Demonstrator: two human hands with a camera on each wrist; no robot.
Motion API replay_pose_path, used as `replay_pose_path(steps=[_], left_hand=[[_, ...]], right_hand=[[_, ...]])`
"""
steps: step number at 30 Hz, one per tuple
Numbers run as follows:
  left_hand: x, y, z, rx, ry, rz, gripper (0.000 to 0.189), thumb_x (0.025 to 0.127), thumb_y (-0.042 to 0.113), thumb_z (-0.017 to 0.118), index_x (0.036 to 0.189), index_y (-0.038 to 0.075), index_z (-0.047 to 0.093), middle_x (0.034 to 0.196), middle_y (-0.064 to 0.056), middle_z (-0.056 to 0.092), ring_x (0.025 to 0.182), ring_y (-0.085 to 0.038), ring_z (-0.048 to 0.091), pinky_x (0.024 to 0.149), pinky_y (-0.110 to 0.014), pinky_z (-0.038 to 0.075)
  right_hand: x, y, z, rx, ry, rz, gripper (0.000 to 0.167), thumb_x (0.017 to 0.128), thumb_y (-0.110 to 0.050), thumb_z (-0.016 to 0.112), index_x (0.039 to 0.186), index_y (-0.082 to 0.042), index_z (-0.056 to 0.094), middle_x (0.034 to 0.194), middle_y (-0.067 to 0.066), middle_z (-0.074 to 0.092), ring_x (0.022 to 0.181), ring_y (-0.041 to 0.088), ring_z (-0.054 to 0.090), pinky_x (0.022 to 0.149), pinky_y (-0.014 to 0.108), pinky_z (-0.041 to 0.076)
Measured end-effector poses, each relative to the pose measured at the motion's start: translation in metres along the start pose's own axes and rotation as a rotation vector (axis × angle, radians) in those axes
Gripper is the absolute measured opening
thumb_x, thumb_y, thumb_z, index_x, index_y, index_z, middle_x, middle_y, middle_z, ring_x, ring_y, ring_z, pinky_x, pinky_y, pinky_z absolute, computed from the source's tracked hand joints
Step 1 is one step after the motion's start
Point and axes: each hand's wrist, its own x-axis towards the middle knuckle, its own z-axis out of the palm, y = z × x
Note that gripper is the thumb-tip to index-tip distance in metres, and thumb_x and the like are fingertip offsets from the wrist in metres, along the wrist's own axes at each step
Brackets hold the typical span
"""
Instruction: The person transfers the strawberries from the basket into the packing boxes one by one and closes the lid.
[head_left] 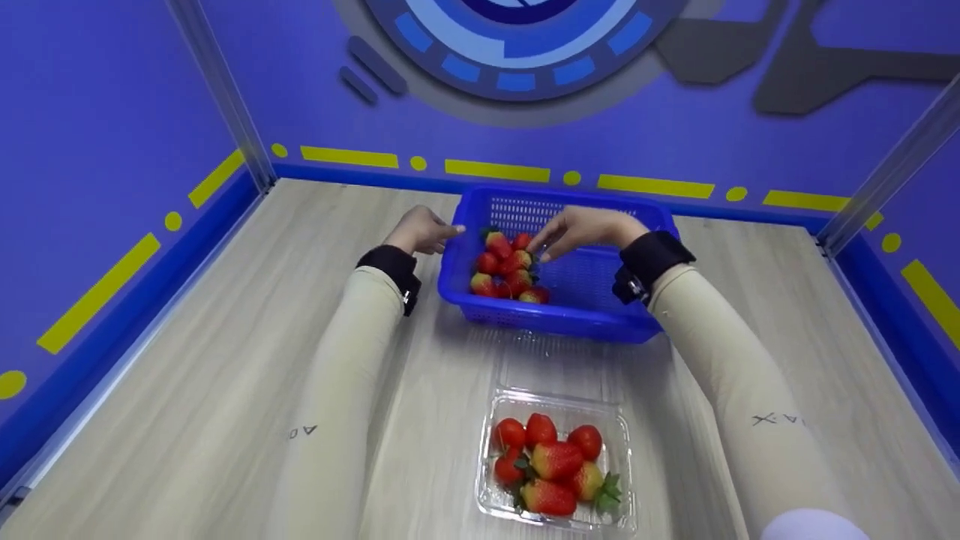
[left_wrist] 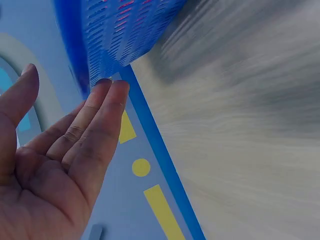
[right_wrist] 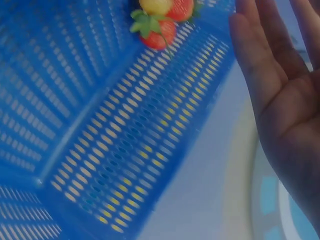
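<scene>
In the head view, your right hand (head_left: 581, 227) is hovering over strawberries (head_left: 517, 262) lying in the basket's (head_left: 555, 320) left part; your left hand (head_left: 421, 229) is hovering beside its rim. The left wrist view is showing straight fingers (left_wrist: 100, 137); the right, uncurled ones.

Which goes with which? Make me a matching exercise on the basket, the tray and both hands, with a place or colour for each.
1. Basket
2. Tray
3. Left hand
4. Right hand

A. Over the basket, near its fruit
B. Clear
C. At the basket's left end
D. Blue

Pairs: 1-D, 2-B, 3-C, 4-A
</scene>
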Motion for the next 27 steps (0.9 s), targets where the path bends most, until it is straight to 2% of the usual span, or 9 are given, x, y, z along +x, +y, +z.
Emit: replay_pose_path(steps=[3, 5, 7, 11, 15, 18, 22, 24, 27], left_hand=[[0.002, 0.001, 0.000, -0.040, 0.004, -0.002, 0.048, 0.101, 0.029, 0.066, 0.131, -0.009, 0.064, 0.128, -0.026, 0.070, 0.091, -0.024, 0.076, 0.100, -0.039, 0.060], [0.003, 0.001, 0.000, -0.064, 0.004, -0.007, 0.047, 0.100, 0.029, 0.067, 0.128, -0.009, 0.066, 0.122, -0.025, 0.073, 0.074, -0.016, 0.072, 0.090, -0.035, 0.063], [0.004, 0.000, 0.001, -0.073, 0.005, -0.016, 0.044, 0.099, 0.028, 0.069, 0.122, -0.009, 0.068, 0.103, -0.019, 0.077, 0.062, -0.009, 0.064, 0.075, -0.029, 0.064], [0.004, -0.002, 0.007, -0.068, 0.019, -0.032, 0.028, 0.096, 0.023, 0.072, 0.091, -0.005, 0.070, 0.064, -0.002, 0.060, 0.051, -0.007, 0.056, 0.052, -0.020, 0.054], [0.004, -0.004, 0.013, -0.044, 0.055, -0.060, 0.034, 0.095, 0.021, 0.074, 0.070, 0.005, 0.058, 0.050, 0.002, 0.051, 0.044, -0.008, 0.053, 0.043, -0.020, 0.049], [0.004, -0.004, 0.016, -0.015, 0.083, -0.081, 0.033, 0.096, 0.023, 0.073, 0.074, 0.003, 0.059, 0.050, 0.000, 0.052, 0.042, -0.009, 0.052, 0.038, -0.020, 0.047], [0.005, 0.000, 0.021, 0.055, 0.105, -0.097, 0.031, 0.098, 0.023, 0.070, 0.097, -0.009, 0.070, 0.052, -0.003, 0.052, 0.040, -0.011, 0.052, 0.035, -0.021, 0.045], [0.005, 0.002, 0.024, 0.094, 0.114, -0.096, 0.034, 0.098, 0.022, 0.069, 0.108, -0.012, 0.070, 0.056, -0.006, 0.054, 0.039, -0.012, 0.051, 0.035, -0.022, 0.045], [0.004, 0.006, 0.027, 0.170, 0.135, -0.075, 0.035, 0.098, 0.021, 0.070, 0.112, -0.011, 0.071, 0.070, -0.013, 0.064, 0.041, -0.012, 0.049, 0.039, -0.022, 0.044]], right_hand=[[0.003, 0.004, 0.006, 0.008, -0.053, 0.020, 0.036, 0.096, -0.010, 0.071, 0.130, 0.000, 0.068, 0.132, 0.020, 0.069, 0.116, 0.019, 0.070, 0.108, 0.041, 0.055], [0.005, 0.005, 0.010, -0.003, -0.093, 0.024, 0.036, 0.096, -0.009, 0.070, 0.130, 0.000, 0.068, 0.132, 0.020, 0.070, 0.116, 0.020, 0.070, 0.107, 0.040, 0.055], [0.009, 0.005, 0.015, -0.043, -0.132, 0.029, 0.036, 0.096, -0.009, 0.070, 0.131, -0.001, 0.068, 0.132, 0.019, 0.070, 0.117, 0.023, 0.070, 0.107, 0.041, 0.055], [0.016, 0.004, 0.025, -0.136, -0.207, 0.012, 0.038, 0.096, -0.010, 0.070, 0.133, -0.003, 0.067, 0.133, 0.018, 0.069, 0.124, 0.032, 0.066, 0.111, 0.045, 0.052], [0.024, 0.002, 0.032, -0.170, -0.236, 0.010, 0.038, 0.095, -0.010, 0.070, 0.132, -0.003, 0.067, 0.134, 0.018, 0.069, 0.127, 0.035, 0.064, 0.112, 0.047, 0.051], [0.028, 0.003, 0.037, -0.200, -0.261, 0.010, 0.038, 0.094, -0.008, 0.069, 0.132, -0.002, 0.068, 0.134, 0.018, 0.069, 0.126, 0.034, 0.064, 0.112, 0.046, 0.051], [0.032, 0.007, 0.042, -0.246, -0.337, 0.005, 0.040, 0.093, -0.005, 0.066, 0.133, -0.001, 0.067, 0.132, 0.020, 0.069, 0.119, 0.025, 0.065, 0.107, 0.039, 0.053], [0.033, 0.010, 0.045, -0.231, -0.383, 0.028, 0.042, 0.093, -0.002, 0.063, 0.135, -0.001, 0.064, 0.133, 0.021, 0.068, 0.115, 0.020, 0.064, 0.102, 0.031, 0.054], [0.032, 0.012, 0.047, -0.187, -0.433, 0.064, 0.046, 0.093, 0.001, 0.061, 0.139, 0.001, 0.061, 0.136, 0.023, 0.065, 0.110, 0.014, 0.062, 0.092, 0.022, 0.053]])
